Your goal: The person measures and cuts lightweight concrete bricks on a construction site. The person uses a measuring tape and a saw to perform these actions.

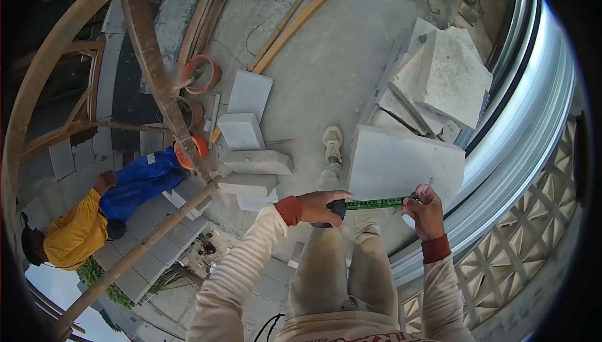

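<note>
A tape measure [376, 203] with a green blade is stretched between my two hands, in front of my thighs. My left hand [318, 208] is wrapped round its dark case. At the other end, the fingers of my right hand [427, 211] pinch the tip of the blade. Just beyond the tape lies a large pale block [401, 163], flat on the floor near my shoe. Both my sleeves are cream with dark red cuffs.
Broken pale slabs [448, 78] are heaped at the upper right beside metal rails [520, 116]. Smaller blocks [241, 132] lie left of my foot. Wooden poles [141, 242] and orange buckets [204, 73] stand further left, near a person in a yellow shirt [75, 235].
</note>
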The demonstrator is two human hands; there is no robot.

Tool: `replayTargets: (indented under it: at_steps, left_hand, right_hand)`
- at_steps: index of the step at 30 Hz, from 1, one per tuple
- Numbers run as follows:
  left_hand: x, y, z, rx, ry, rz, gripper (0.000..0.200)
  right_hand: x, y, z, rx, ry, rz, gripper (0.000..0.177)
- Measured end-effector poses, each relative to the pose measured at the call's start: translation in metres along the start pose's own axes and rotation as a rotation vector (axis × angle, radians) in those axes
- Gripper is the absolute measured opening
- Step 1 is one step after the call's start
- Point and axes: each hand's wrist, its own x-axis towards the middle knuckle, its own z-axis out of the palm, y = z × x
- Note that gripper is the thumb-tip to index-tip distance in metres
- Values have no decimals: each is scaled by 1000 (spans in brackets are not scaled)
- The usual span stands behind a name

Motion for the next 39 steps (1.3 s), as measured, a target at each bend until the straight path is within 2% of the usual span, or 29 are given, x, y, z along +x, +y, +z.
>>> replayTargets:
  at_steps: [3, 5, 8, 11, 15, 16, 19, 22, 25, 30, 39]
  left_hand:
    - [-12, 28, -48, 154, 21, -202, 78]
    - [-3, 36, -72, 348, 58, -256, 66]
    - [25, 36, -97, 452, 206, -195, 56]
    - [53, 41, -125, 468, 173, -136, 50]
    - [75, 87, -145, 663, 32, -264, 39]
    - [81, 90, -148, 673, 25, -245, 35]
    - [92, 98, -155, 630, -53, -281, 37]
    - [94, 103, -149, 672, 66, -314, 39]
    - [95, 111, -148, 639, 39, -373, 39]
    - [99, 115, -146, 636, 41, -363, 34]
    - [95, 107, -150, 628, 20, -317, 38]
  right_hand:
    - [15, -5, -12, 202, 211, -166, 35]
    - [29, -5, -15, 327, 314, -225, 37]
    - [51, -1, -23, 451, 304, -247, 32]
    - [63, 4, -30, 521, 335, -284, 29]
    - [63, -4, -19, 475, 408, -236, 29]
    - [64, -6, -17, 475, 427, -234, 30]
    - [70, -8, -15, 490, 476, -241, 32]
    - [77, -5, -20, 499, 499, -274, 32]
    - [78, -9, -21, 470, 529, -308, 31]
    - [85, -20, -28, 536, 679, -422, 39]
    - [89, -25, -48, 518, 677, -411, 39]
